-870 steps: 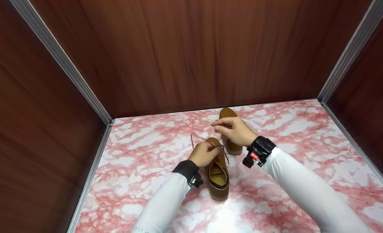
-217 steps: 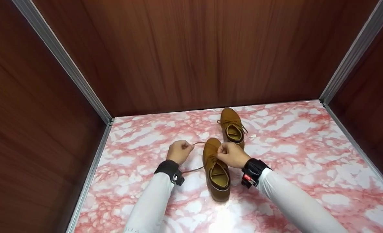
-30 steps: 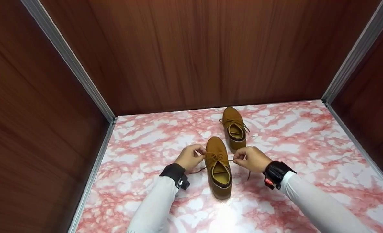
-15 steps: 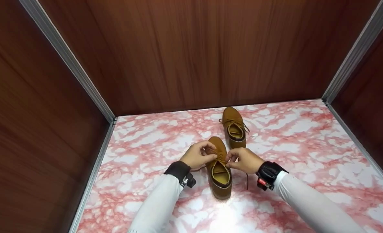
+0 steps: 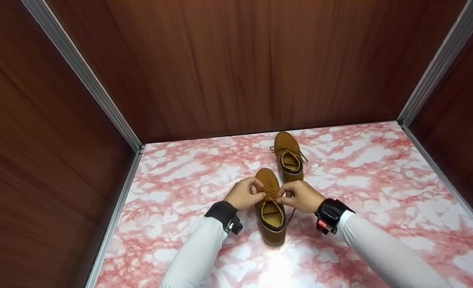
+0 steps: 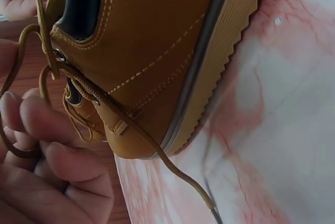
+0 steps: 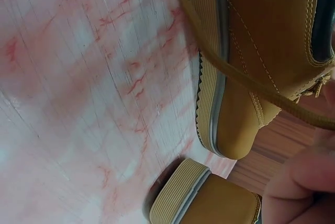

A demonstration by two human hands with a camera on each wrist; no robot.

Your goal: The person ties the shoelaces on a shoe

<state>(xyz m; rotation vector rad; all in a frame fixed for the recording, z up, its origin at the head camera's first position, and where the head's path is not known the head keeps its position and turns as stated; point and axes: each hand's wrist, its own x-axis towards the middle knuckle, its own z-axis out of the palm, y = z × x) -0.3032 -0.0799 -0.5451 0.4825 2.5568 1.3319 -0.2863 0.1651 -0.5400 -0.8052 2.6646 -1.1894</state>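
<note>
A tan lace-up shoe (image 5: 274,234) stands upright on the floor, toe pointing away. Over its eyelets my left hand (image 5: 244,195) pinches a loop of the brown shoelace (image 6: 10,148). From the right, my right hand (image 5: 302,196) pinches another part of the lace between thumb and fingertips, seen at the top of the left wrist view. One lace end (image 6: 157,148) hangs down the shoe's left side to the floor. On the right side a length of lace (image 7: 251,85) runs from my fingers down past the sole. The knot is partly hidden behind my fingertips.
A matching tan shoe (image 5: 286,140) with its lace tied in a bow stands farther back, slightly right. Beneath both is a pink-and-white marbled floor (image 5: 180,176). A brown wood-grain panel (image 5: 228,68) rises behind, with side panels in grey metal frames.
A second ago my hands held the lace drawn out to both sides of the shoe. They have come together over the eyelets. Far earlier, the near shoe's laces hung loose; the shoes stay put.
</note>
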